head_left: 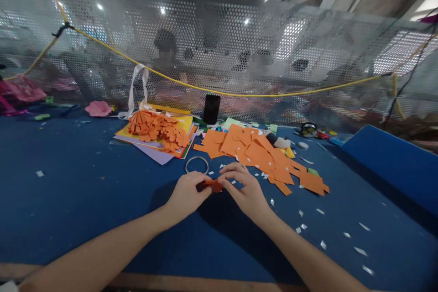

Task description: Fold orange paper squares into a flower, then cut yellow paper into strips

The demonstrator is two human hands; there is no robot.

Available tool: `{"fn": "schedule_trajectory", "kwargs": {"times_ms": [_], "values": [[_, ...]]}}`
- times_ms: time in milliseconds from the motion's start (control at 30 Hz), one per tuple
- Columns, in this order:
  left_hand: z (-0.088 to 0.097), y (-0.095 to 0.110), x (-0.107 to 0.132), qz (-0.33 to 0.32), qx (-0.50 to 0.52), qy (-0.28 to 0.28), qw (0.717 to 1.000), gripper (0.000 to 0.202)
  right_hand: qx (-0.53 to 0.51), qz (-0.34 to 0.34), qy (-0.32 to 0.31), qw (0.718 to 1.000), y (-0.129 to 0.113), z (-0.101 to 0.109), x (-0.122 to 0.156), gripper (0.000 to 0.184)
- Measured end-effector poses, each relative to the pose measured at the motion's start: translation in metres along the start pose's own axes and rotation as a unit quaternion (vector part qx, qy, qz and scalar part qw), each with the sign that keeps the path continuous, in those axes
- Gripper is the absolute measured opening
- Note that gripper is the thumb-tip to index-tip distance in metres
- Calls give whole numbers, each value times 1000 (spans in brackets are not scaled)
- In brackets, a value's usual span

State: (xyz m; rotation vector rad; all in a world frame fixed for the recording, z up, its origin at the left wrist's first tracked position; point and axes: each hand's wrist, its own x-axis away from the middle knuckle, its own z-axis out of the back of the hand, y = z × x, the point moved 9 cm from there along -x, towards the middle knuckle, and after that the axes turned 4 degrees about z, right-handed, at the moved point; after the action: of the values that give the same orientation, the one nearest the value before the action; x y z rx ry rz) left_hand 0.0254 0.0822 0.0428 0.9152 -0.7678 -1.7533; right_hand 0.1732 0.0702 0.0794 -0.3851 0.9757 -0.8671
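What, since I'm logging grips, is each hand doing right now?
Left hand: holding the small orange paper piece, pinched at its left side.
Right hand: pinching the same piece's right side.

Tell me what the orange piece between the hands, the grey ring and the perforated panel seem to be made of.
Orange piece: probably matte paper or card, thin and without shine.
Grey ring: metal or plastic, hard to tell; it looks narrow and smooth.
Perforated panel: likely sheet metal, dull grey, with regular rows of holes.
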Motion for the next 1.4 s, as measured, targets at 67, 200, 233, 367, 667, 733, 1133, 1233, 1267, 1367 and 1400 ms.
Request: {"fn": "schedule_trajectory", "kwargs": {"times_ms": [67,200,233,367,667,733,1133,1233,1267,1367,1400], "values": [[7,-4,-3,17,14,14,1000,10,-16,-58,4,998,14,2,1,14],[45,-18,-20,67,49,74,994,21,34,-92,3,995,34,7,2,29],[57,-22,-25,81,62,88,991,27,59,-71,-7,996,34,6,0,27],[86,-37,-43,118,106,108,981,36,108,8,-72,992,28,-17,-10,27],[87,-67,-49,133,79,96,983,47,203,115,-211,949,32,-48,-15,23],[91,-73,-49,126,48,105,985,51,225,114,-216,943,37,-41,-10,25],[21,-8,-19,-236,-334,-1,913,31,221,153,-266,926,27,-46,-44,22],[8,-15,-20,-237,-347,-59,905,24,231,126,-246,933,48,-34,-47,22],[9,-17,-22,-230,-347,-61,907,24,245,108,-231,935,61,-24,-49,24],[17,-19,-28,-192,-340,-41,920,26,302,44,-188,934,103,14,-50,38],[19,-18,-31,-178,-333,-31,925,32,317,25,-184,930,116,26,-49,41]]}}
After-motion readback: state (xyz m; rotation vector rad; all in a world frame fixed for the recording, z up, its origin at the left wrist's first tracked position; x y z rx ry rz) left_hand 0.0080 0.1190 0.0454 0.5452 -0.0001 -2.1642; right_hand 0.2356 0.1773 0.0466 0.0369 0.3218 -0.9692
